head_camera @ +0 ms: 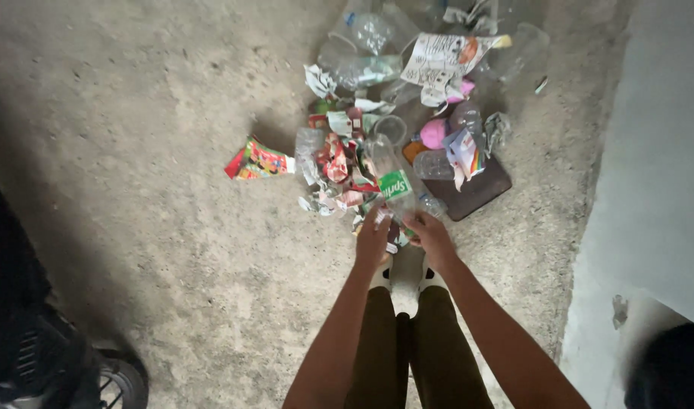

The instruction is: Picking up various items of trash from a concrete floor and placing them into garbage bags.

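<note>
Hands meet low over a heap of litter on the concrete floor (157, 151), seen from the head camera, the only view there is. The left hand (373, 241) and the right hand (430, 238) sit close together at the near end of a clear plastic bottle (389, 178) with a green label, and each grip looks curled around that end, though the fingers overlap the litter and I cannot tell how firmly either is clamped. The bottle lies straight ahead of both hands, its long axis running away from the person and leaning a little to the left, so the far end points into the heap. Which end carries the cap is not clear. Neither hand is plainly nearer; both touch the same end. Just left of the bottle lies crumpled red and white wrapper scrap (333, 163), and a flattened red carton (257, 160) rests apart from the pile further left. To the right are a pink ball-like thing (433, 133), a dark brown board (479, 191) and more clear bottles (366, 38) beyond. The person's feet stand just below the hands.
</note>
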